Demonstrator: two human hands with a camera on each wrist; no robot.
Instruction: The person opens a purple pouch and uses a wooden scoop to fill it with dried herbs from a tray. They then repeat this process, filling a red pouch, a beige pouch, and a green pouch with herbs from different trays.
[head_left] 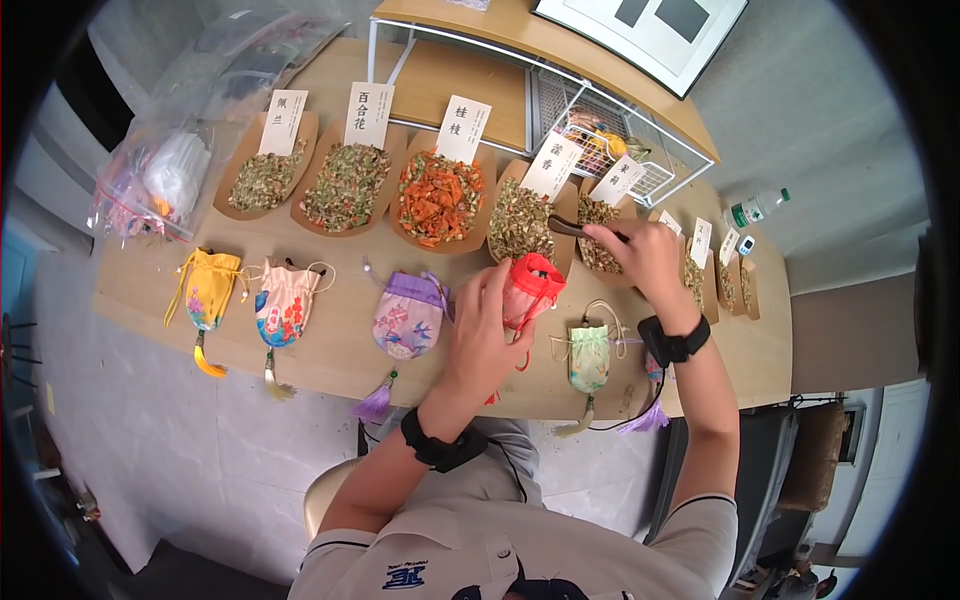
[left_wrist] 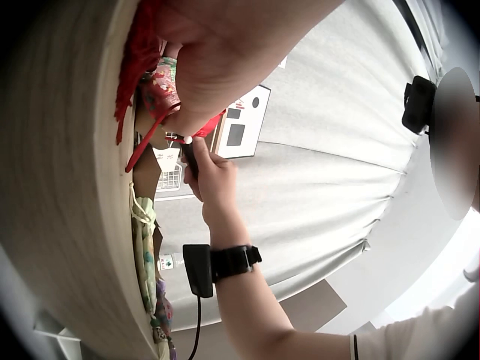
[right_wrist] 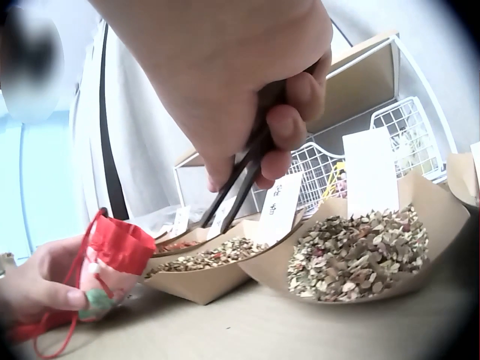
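Observation:
My left hand (head_left: 478, 335) grips a small red and pink drawstring pouch (head_left: 532, 288), its red mouth open upward, over the front of the table. In the right wrist view, the thumb presses the side of this pouch (right_wrist: 116, 251) and its red cord hangs in a loop. With my right hand (head_left: 650, 258) I hold dark tongs (head_left: 568, 228), fingers curled round them. Their two slim arms (right_wrist: 244, 180) point down and stand slightly apart. The tips are over the paper tray of dried herbs (head_left: 522, 222) labelled with a white card, just beyond the pouch.
Paper trays of dried herbs with white cards line the table, including one with orange pieces (head_left: 440, 200). Along the front edge lie yellow (head_left: 208, 290), pale pink (head_left: 285, 305), purple (head_left: 408, 315) and green (head_left: 589, 358) pouches. Behind stand a shelf (head_left: 460, 90), wire basket and plastic bags (head_left: 180, 170).

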